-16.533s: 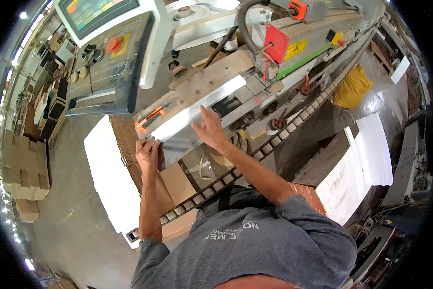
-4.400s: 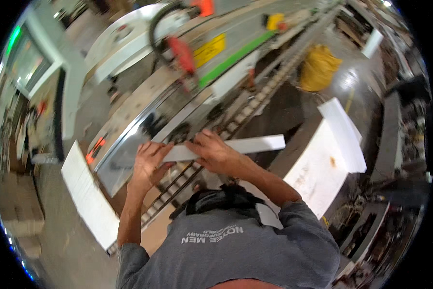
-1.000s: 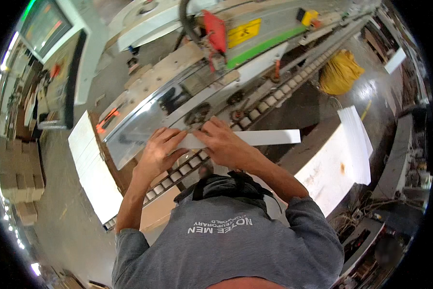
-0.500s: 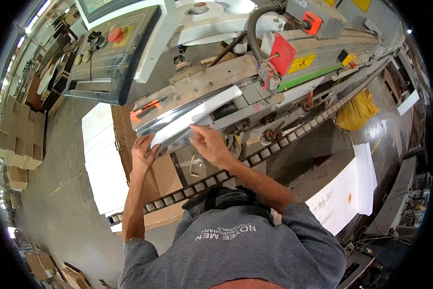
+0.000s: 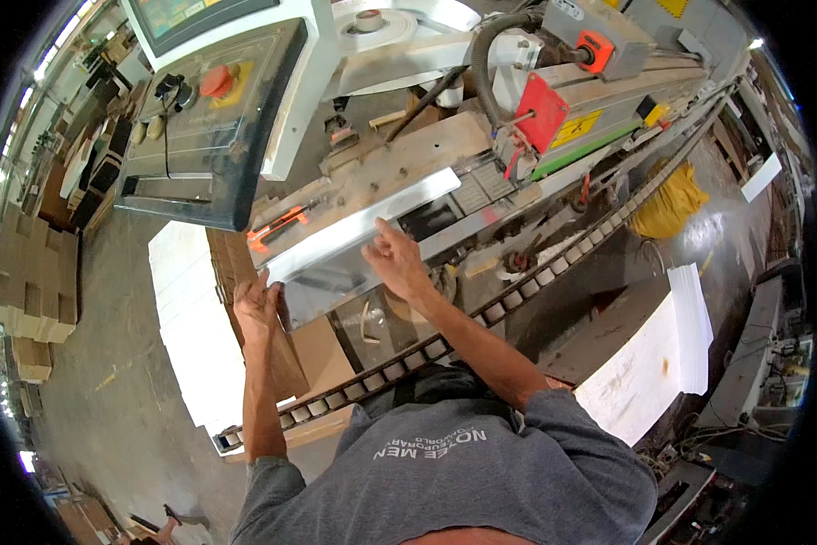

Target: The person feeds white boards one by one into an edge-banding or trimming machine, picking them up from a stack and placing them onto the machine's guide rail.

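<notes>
Workshop floor, head view: smooth grey concrete runs along my left, with stacked brown cardboard boxes beyond.
White strip: one long, narrow, flat white strip lies slantwise along the shiny silver metal machine bed before me.
Left hand: my left hand has its fingers at the strip's near-left end; whether they pinch it, I cannot tell.
Right hand: my right hand holds nothing, fingers loosely apart, beside the strip's near edge.
Orange tool: slim orange-and-black plastic-handled tool, lying behind the strip.
</notes>
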The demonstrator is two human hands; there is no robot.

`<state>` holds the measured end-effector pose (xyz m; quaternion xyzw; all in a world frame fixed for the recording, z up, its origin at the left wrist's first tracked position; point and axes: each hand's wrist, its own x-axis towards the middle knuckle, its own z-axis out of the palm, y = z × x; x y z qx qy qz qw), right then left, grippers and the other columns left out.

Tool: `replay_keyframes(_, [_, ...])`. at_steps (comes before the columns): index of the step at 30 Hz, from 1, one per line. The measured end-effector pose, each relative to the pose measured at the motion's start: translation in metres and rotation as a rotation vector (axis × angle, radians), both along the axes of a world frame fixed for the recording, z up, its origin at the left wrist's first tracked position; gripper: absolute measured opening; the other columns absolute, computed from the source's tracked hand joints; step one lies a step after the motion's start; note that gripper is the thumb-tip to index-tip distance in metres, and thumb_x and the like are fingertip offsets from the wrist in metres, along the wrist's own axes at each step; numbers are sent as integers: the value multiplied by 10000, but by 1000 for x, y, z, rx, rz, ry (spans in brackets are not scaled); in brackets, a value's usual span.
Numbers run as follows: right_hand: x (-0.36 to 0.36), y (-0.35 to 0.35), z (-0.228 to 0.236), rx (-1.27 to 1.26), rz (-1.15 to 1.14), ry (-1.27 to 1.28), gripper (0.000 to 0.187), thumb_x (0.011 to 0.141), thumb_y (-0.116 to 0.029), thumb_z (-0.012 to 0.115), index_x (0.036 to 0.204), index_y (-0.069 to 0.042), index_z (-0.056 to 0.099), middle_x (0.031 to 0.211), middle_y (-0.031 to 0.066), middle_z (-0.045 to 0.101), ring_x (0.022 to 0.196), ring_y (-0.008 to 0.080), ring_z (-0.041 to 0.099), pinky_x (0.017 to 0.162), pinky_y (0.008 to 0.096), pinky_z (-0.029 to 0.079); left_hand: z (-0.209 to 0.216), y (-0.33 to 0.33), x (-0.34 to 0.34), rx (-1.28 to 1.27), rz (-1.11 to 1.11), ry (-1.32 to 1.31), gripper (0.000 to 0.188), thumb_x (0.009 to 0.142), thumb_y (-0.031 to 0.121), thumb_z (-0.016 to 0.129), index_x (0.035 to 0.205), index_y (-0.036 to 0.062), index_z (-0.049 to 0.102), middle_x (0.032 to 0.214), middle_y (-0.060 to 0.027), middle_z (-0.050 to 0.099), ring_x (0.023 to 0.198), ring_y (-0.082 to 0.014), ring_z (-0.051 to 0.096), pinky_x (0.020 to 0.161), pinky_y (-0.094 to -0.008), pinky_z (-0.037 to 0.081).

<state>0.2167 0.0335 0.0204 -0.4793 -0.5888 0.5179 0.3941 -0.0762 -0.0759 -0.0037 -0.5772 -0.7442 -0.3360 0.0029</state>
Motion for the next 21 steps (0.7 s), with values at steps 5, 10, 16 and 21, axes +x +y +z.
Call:
replay_keyframes(5, [3, 19, -21, 106, -41, -85, 638, 882, -193, 729, 1418, 41, 474, 965, 124, 621, 828, 157, 566, 788, 314, 512, 10, 17, 9, 106, -153, 72, 295, 773, 109, 799, 1047, 10, 750, 822, -151, 616, 780, -317, 588, 725, -406, 493])
replay_keyframes(10, [31, 35, -7, 41, -101, 45, 650, 881, -193, 728, 1409, 78, 464, 834, 69, 527, 750, 158, 504, 720, 310, 486, 13, 38, 41, 70, -146, 85, 295, 756, 84, 808, 1037, 15, 751, 794, -140, 613, 770, -308, 591, 729, -408, 494])
replay_keyframes(16, [79, 69, -20, 236, -158, 31, 659, 896, -240, 713, 1392, 112, 460, 793, 87, 555, 740, 182, 540, 668, 348, 502, 6, 75, 91, 132, -197, 12, 306, 723, 72, 827, 1020, 73, 755, 783, -110, 618, 745, -306, 592, 680, -411, 496])
replay_keyframes(21, [135, 87, -17, 234, -148, 7, 532, 904, -159, 721, 1338, 82, 531, 916, 77, 643, 800, 109, 548, 718, 251, 479, 7, 112, 140, 153, -232, 139, 308, 694, 98, 839, 991, 76, 760, 765, -110, 615, 724, -298, 599, 665, -395, 495])
